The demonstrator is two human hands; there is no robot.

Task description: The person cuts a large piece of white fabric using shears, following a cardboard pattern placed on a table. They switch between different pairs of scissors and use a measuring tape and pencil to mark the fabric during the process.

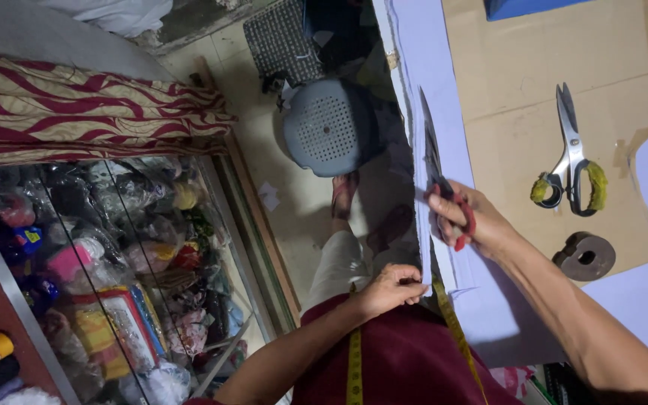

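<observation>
Pale lilac woven cloth (444, 112), matt and smooth, lies under a flat tan kraft-paper pattern sheet (564, 52), dull and faintly creased. Red-handled scissors (444, 187) in the right hand (481, 225) have dark metal blades and glossy plastic loops. Spare steel scissors (571, 154) are bright and polished, handles wrapped in fuzzy yellow-green cloth. Round dark metal weight (585, 256) looks rough and matt. Yellow tape measure (355, 367) seems smooth coated fabric. Left hand (388, 289) pinches the cloth edge. Grey perforated plastic stool (331, 127) is matt. Striped red-and-cream curtain cloth (91, 105) has soft sheen; glass-fronted cabinet (114, 277) shows glossy plastic-wrapped goods.
</observation>
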